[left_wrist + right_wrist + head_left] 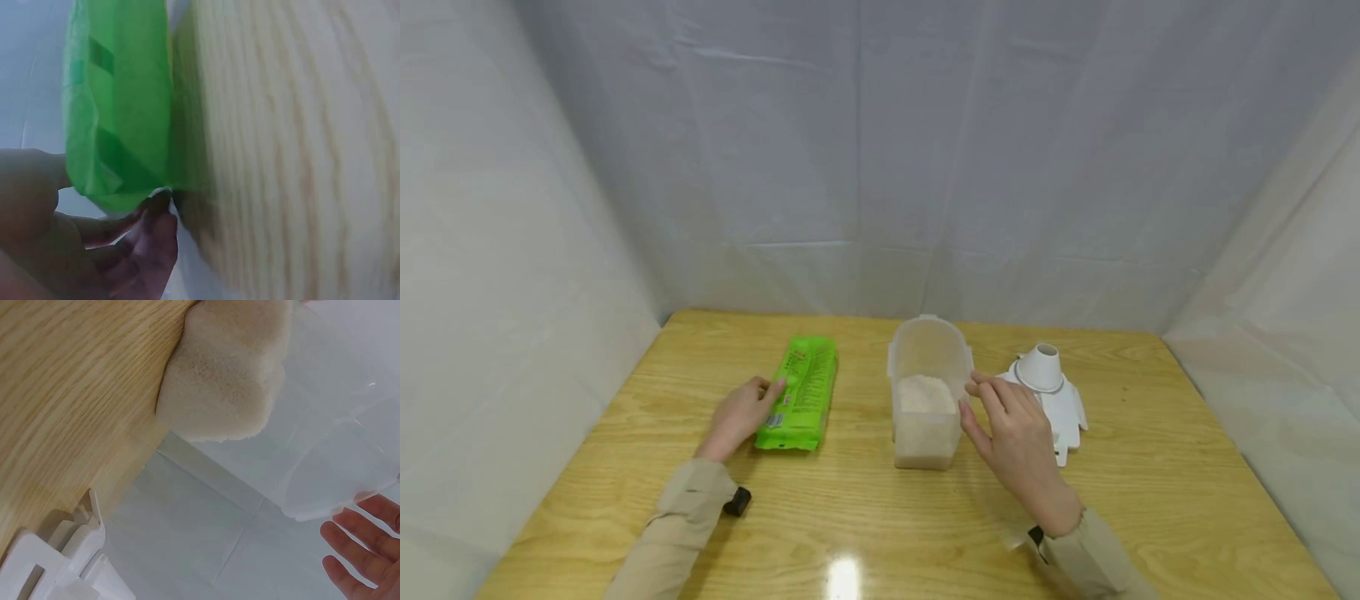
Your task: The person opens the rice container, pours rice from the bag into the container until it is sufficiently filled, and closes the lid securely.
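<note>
- Overall, pale sheeting (850, 167) encloses the glossy, grained tabletop (820, 517) along its back and side edges.
- Translucent container (928, 346), near the back edge's middle, holding pale grains (927, 396); best steadied low against tipping.
- Green packet (808, 387), toward the back-left corner; its film probably calls for a broad, gentle grip.
- White spouted piece (1040, 373), toward the back-right corner.
- Right hand (1018, 433): fingers slightly spread, fingertips at the container's rim.
- Left hand (737, 419): thumb and fingers hold the packet's left edge.

White plastic piece (1063, 417) with a cone (1040, 372), on a wood-grain table (842, 508); pale sheeting (887, 167) on 3 sides.
</note>
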`<state>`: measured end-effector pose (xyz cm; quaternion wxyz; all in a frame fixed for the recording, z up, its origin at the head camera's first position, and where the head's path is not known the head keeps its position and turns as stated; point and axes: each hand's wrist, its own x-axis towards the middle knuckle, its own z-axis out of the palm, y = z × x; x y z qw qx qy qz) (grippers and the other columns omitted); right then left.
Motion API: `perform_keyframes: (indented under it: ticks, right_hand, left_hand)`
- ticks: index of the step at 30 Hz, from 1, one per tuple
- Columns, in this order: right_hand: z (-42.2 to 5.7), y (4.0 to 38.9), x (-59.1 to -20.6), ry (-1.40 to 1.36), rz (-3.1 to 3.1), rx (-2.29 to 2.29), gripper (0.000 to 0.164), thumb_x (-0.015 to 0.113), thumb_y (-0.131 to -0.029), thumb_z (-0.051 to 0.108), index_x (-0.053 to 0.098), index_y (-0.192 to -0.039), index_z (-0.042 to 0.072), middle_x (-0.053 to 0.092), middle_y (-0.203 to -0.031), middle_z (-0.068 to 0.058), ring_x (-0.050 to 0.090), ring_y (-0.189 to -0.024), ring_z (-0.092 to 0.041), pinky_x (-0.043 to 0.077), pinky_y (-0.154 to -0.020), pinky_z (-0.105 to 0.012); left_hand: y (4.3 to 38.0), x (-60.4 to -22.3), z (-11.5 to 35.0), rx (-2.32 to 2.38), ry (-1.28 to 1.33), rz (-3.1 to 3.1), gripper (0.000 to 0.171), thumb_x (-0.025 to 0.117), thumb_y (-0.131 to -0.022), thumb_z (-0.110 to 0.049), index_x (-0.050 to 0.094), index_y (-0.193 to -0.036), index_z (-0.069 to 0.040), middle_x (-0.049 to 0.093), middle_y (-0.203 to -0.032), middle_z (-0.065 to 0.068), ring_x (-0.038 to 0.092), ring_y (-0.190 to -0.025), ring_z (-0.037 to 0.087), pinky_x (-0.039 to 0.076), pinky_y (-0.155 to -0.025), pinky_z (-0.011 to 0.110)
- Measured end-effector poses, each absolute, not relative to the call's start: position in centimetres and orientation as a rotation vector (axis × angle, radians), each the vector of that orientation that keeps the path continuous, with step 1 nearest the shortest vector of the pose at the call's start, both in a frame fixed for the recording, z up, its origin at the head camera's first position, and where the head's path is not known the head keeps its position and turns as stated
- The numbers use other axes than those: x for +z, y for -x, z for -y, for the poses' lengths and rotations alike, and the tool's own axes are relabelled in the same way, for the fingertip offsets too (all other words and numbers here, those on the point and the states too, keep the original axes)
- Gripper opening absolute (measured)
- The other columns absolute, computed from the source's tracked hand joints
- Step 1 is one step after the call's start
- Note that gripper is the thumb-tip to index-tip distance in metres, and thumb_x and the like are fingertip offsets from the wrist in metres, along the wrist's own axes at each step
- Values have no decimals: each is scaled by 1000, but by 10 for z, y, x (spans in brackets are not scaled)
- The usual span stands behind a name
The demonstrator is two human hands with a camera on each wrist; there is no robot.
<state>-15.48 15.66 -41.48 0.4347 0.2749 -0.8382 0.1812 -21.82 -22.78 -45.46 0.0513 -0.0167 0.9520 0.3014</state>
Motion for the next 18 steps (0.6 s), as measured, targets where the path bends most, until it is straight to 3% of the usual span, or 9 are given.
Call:
perform_keyframes:
  ticks: [9,18]
  right_hand:
    - [-157,155,-414,-683,2096,453,40,49,-106,34,70,-100,0,71,-108,-15,68,-90,-34,57,-82,-48]
    - [-159,155,-414,-675,2103,449,41,49,-106,35,70,-100,0,71,-108,-15,68,-90,-34,57,-82,-48]
  left_hand:
    - [213,-446,225,874,-35,-3160,39,51,-106,-25,61,-126,7,63,-116,27,62,-103,40,51,-87,54]
    - [207,-430,199,878,-388,-3377,28,55,-105,-14,63,-125,3,62,-127,25,56,-120,44,47,-103,57]
